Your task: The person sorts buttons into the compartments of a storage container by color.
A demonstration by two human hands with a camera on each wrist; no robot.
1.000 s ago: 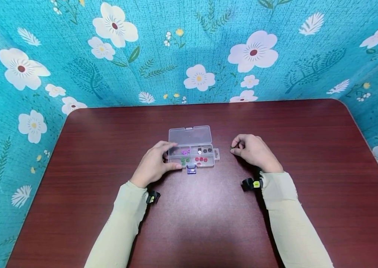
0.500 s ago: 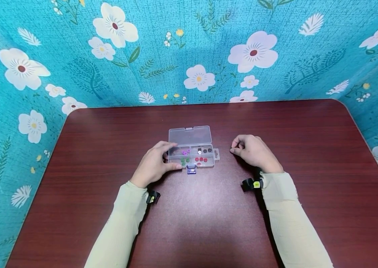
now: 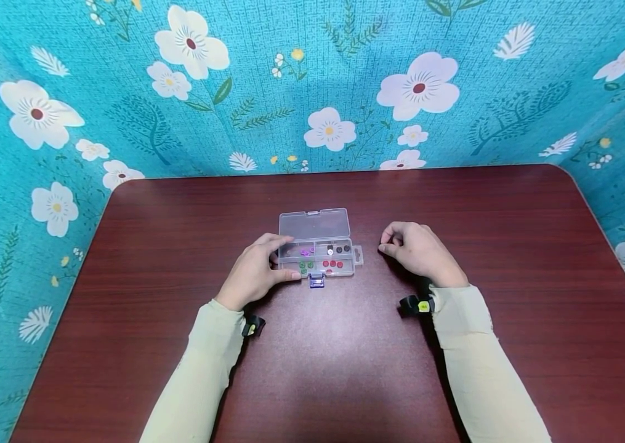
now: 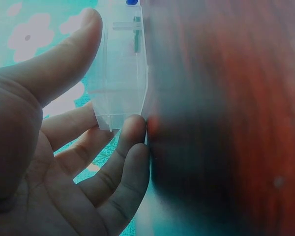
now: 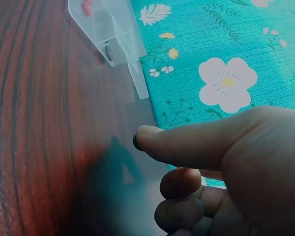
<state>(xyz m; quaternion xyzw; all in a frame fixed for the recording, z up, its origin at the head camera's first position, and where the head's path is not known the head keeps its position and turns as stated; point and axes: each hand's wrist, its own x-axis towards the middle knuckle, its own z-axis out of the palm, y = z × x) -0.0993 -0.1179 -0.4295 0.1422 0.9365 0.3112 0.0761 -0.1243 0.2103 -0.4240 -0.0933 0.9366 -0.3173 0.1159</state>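
A clear plastic compartment box (image 3: 321, 258) lies on the table with its lid (image 3: 314, 225) tipped back. My left hand (image 3: 257, 269) grips its left end, the thumb along the front and fingers around the back corner; the left wrist view shows the box wall (image 4: 120, 73) between them. Small round buttons lie sorted inside: purple ones (image 3: 306, 252), dark ones (image 3: 340, 249), green ones (image 3: 303, 264) and red ones (image 3: 332, 263). Right of the box, my right hand (image 3: 420, 249) pinches a small dark button (image 5: 135, 141), which shows at the thumb tip and is mostly hidden.
A blue latch (image 3: 316, 281) hangs from the box's front, and a hanging tab (image 3: 358, 255) sticks out on its right. The dark red wooden table (image 3: 340, 369) meets a teal flowered cloth (image 3: 268, 92) at the back and sides. Each wrist wears a black strap (image 3: 416, 306).
My right hand has shifted very slightly left, and the small button at its fingertips no longer shows in the head view. The left hand and box stay put.
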